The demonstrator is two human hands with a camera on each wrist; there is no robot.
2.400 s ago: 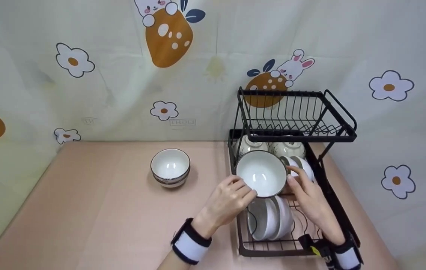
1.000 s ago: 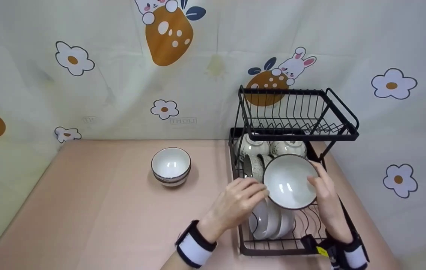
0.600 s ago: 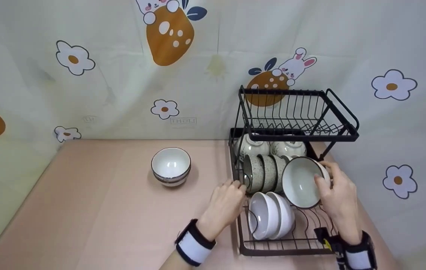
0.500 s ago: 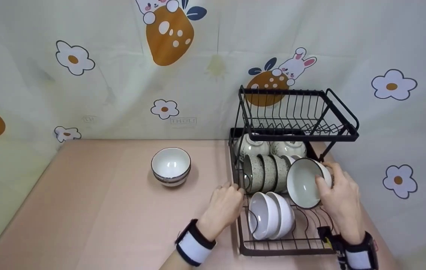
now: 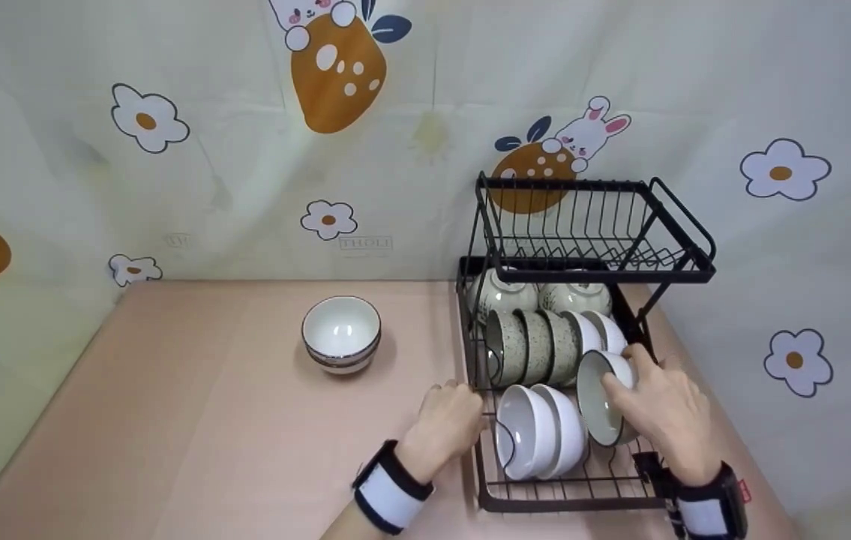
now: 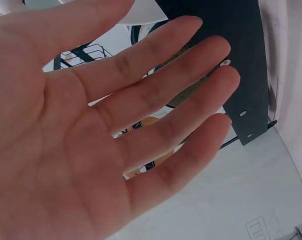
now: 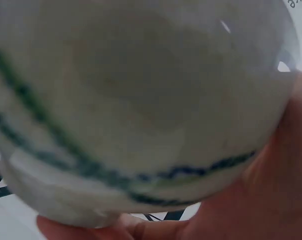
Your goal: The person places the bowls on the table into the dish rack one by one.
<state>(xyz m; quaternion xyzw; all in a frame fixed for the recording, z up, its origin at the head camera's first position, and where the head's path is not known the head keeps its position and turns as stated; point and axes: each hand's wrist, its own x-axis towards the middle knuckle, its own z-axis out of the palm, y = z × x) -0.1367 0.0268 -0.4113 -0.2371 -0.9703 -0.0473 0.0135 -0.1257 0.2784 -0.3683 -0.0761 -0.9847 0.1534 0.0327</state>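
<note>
My right hand (image 5: 669,412) grips a bowl (image 5: 594,401) with a dark rim and pale inside, thumb inside and fingers on its outer wall. The bowl is tilted on its side in the front right of the dish rack (image 5: 571,504), right of two white bowls (image 5: 522,439). Close up in the right wrist view, its white outside (image 7: 156,100) carries green and blue lines, with fingers (image 7: 156,229) beneath. My left hand (image 5: 444,424) is beside the rack's left edge, holding nothing. Its fingers (image 6: 161,95) look extended and loosely spread in the left wrist view.
Several speckled bowls (image 5: 507,349) and white bowls (image 5: 606,330) stand on edge in the middle row. Upturned bowls (image 5: 504,295) sit behind them, below the black upper tier (image 5: 597,276). A stack of dark-rimmed bowls (image 5: 341,328) stands left on the table (image 5: 230,420).
The bowl has gone right, then down into the front of the rack, turning onto its side. My left hand has left the bowl and drawn back to the rack's left edge.
</note>
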